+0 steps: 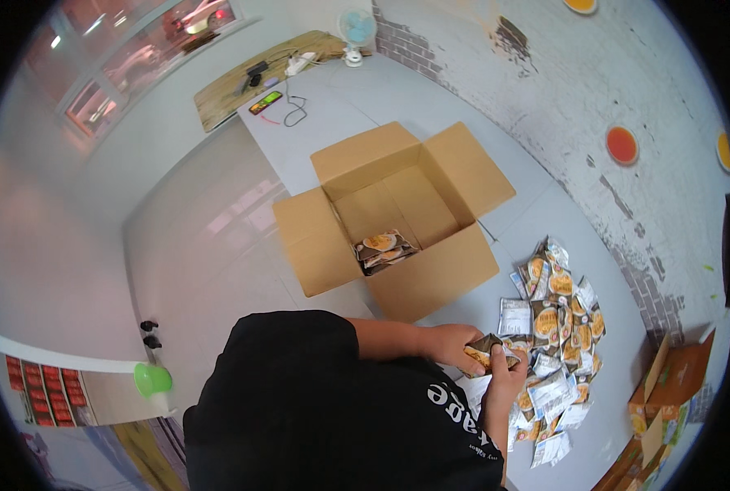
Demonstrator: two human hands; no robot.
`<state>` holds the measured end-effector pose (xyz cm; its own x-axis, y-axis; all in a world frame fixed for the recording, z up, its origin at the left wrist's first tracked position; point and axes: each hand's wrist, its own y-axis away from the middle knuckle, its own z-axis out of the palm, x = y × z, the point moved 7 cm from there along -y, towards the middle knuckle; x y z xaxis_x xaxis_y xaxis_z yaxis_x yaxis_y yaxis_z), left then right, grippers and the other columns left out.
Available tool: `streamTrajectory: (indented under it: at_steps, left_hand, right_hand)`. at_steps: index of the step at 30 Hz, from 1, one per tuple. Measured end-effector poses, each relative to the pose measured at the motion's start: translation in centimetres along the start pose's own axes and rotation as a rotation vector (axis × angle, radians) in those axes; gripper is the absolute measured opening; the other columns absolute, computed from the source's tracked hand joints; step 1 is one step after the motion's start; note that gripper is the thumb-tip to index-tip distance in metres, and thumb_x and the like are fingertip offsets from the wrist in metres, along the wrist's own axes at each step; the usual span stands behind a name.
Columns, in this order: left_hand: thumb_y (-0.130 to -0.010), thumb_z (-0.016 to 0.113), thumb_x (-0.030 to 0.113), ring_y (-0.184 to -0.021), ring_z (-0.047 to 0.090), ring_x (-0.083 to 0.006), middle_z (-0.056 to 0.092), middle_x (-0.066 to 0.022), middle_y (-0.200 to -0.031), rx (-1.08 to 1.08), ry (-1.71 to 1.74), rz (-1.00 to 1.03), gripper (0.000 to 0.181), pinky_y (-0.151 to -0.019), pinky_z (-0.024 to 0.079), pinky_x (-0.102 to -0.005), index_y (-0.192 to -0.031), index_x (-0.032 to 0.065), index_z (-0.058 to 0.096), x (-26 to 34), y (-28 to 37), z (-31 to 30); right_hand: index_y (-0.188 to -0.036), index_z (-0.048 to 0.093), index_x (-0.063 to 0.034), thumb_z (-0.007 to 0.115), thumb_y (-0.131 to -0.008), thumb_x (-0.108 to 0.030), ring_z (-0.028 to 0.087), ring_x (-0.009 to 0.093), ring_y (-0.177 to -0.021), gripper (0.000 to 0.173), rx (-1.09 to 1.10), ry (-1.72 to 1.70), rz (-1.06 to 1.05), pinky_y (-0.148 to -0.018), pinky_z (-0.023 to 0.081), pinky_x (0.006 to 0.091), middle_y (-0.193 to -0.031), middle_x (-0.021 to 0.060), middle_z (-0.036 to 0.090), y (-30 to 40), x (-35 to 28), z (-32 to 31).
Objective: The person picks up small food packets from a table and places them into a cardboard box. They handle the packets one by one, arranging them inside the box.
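Note:
My left hand point(457, 347) and my right hand point(507, 375) both grip a brown printed food packet point(483, 353) over the table's near edge. Beside them, to the right, lies a loose pile of similar packets point(546, 325), some with the white printed back up. An open cardboard box point(432, 279) stands on the table ahead, its flaps folded outward. Several packets point(380, 243) lie stacked in the box's near left corner. My fingers partly cover the packet in my hands.
At the table's far end are a white fan point(357, 30), a power strip point(300, 63), cables and a phone point(265, 102). Open printed cartons point(672, 374) stand at the lower right by the wall. A green bin point(153, 380) is at the lower left.

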<state>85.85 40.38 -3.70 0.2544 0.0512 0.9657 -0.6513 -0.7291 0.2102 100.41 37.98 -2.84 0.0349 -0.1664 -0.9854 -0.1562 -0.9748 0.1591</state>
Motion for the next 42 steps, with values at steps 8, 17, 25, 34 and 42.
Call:
streamTrajectory:
  at_steps: [8,17,25,34,42]
  left_hand:
    - [-0.083,0.067,0.039,-0.090,0.060,-0.0395,0.062,-0.0240,-0.093,0.056,-0.248,0.069,0.046,-0.076,0.047,-0.0422,-0.098,-0.0030,0.059,-0.3,0.7,-0.6]
    - [-0.084,0.064,0.036,-0.088,0.058,-0.0403,0.060,-0.0237,-0.090,-0.099,-0.463,0.236,0.040,-0.077,0.045,-0.0464,-0.085,-0.0034,0.060,0.6,0.9,0.5]
    - [-0.086,0.059,0.041,-0.083,0.057,-0.0394,0.059,-0.0223,-0.088,-0.213,-0.655,0.343,0.044,-0.076,0.046,-0.0460,-0.080,-0.0027,0.060,-0.7,-1.3,1.2]
    - [-0.091,0.062,0.026,-0.099,0.060,-0.0210,0.063,-0.0144,-0.107,-0.140,-0.074,-0.030,0.038,-0.087,0.046,-0.0342,-0.117,-0.0004,0.054,0.0,-0.8,-0.4]
    - [-0.090,0.063,0.024,-0.096,0.061,-0.0219,0.063,-0.0136,-0.104,-0.163,-0.038,0.098,0.035,-0.085,0.047,-0.0353,-0.115,0.0020,0.055,0.3,-1.7,-0.6]
  right_hand:
    - [-0.105,0.054,0.0022,0.074,-0.080,-0.013,0.053,0.019,-0.094,0.035,0.070,0.341,-0.343,-0.083,0.044,0.0325,-0.104,0.0111,0.054,-1.0,-3.6,1.2]
    - [-0.059,0.052,0.0024,0.057,-0.093,-0.028,0.047,0.034,-0.051,0.045,-0.080,0.649,-0.330,-0.051,0.036,0.0439,-0.057,0.0175,0.049,-3.1,-3.6,4.3]
    - [-0.060,0.054,-0.0005,0.048,-0.094,-0.047,0.048,0.021,-0.043,0.058,-0.090,0.521,-0.041,-0.047,0.040,0.0354,-0.048,0.0099,0.049,-7.5,1.5,1.7]
    - [-0.071,0.048,-0.0070,0.046,-0.097,-0.043,0.035,0.008,-0.038,0.044,0.382,-0.191,0.203,-0.035,0.028,0.0238,-0.050,-0.0004,0.042,-5.8,2.6,-4.2]
    - [-0.086,0.061,0.0001,0.054,-0.093,-0.024,0.058,0.034,-0.074,0.026,0.182,0.504,-0.357,-0.070,0.047,0.0397,-0.075,0.0161,0.060,-3.1,-5.7,-0.4]
